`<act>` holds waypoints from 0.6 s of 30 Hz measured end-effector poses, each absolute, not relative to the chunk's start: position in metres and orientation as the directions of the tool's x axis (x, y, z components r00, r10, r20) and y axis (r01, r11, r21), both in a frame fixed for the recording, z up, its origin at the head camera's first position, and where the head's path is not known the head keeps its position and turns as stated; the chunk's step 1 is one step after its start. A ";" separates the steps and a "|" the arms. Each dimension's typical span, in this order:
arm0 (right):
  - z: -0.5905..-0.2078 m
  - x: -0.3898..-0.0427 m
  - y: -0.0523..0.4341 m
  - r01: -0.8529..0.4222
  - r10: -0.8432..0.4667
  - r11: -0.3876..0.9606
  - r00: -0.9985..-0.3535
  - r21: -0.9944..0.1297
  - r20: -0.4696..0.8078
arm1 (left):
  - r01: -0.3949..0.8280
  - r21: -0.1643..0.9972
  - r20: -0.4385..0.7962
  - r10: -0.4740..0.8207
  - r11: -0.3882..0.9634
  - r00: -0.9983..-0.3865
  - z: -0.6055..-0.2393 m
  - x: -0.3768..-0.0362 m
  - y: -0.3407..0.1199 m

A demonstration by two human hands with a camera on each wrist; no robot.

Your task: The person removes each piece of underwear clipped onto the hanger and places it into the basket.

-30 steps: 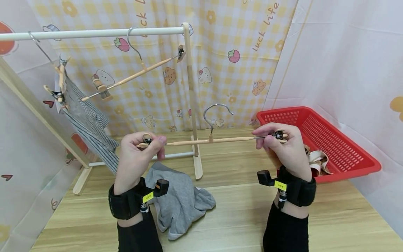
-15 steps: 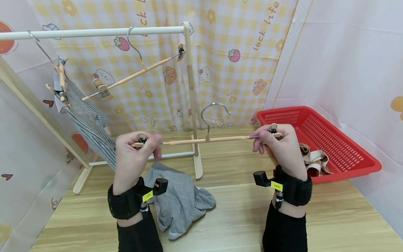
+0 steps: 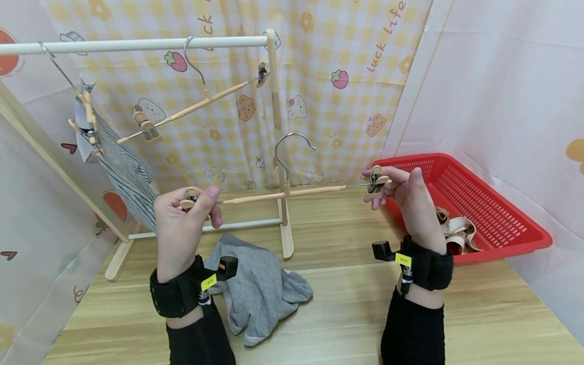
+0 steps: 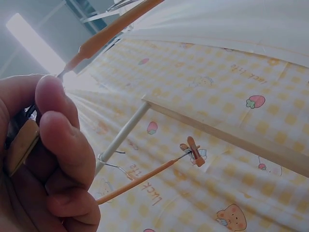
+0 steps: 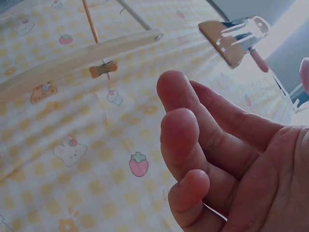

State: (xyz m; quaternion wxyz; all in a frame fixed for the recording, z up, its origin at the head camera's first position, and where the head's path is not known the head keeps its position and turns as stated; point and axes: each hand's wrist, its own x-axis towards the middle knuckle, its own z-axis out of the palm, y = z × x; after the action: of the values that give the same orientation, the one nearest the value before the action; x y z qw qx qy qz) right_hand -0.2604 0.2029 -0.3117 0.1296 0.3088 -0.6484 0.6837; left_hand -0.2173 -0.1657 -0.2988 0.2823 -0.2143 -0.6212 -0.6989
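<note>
Clip hanger pinched level at both end clips, left hand and right hand curled tight, hook up, above grey garment for clipping.

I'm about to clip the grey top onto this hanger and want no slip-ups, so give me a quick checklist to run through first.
1. Left hand pinches the hanger's left clip: ok.
2. Right hand holds the right clip: ok.
3. Hanger level: not ok, right end sits higher.
4. Hanger clear of the rack post: cannot tell, they overlap in the head view.
5. Grey top within reach on the table: ok, crumpled below the hanger.
6. Clips open: cannot tell.
</note>
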 end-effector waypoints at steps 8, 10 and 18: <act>-0.320 -0.276 0.196 -0.507 -0.204 -0.002 -0.844 -0.862 0.496 | 0.664 0.744 0.654 -0.122 -0.079 -0.747 -0.299 -0.217 -0.165; -0.323 -0.280 0.193 -0.477 -0.218 0.003 -0.858 -0.879 0.465 | 0.660 0.747 0.650 -0.122 -0.080 -0.750 -0.299 -0.217 -0.165; -0.331 -0.295 0.173 -0.384 -0.305 0.191 -0.898 -0.903 0.317 | 0.653 0.752 0.642 -0.124 -0.088 -0.756 -0.297 -0.215 -0.164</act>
State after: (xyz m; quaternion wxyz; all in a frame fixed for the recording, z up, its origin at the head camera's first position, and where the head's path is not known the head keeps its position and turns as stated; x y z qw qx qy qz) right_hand -0.2946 0.1726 -0.3306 0.0333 0.2232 -0.7711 0.5954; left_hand -0.2150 -0.1642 -0.2973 0.2754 -0.2143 -0.6167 -0.7056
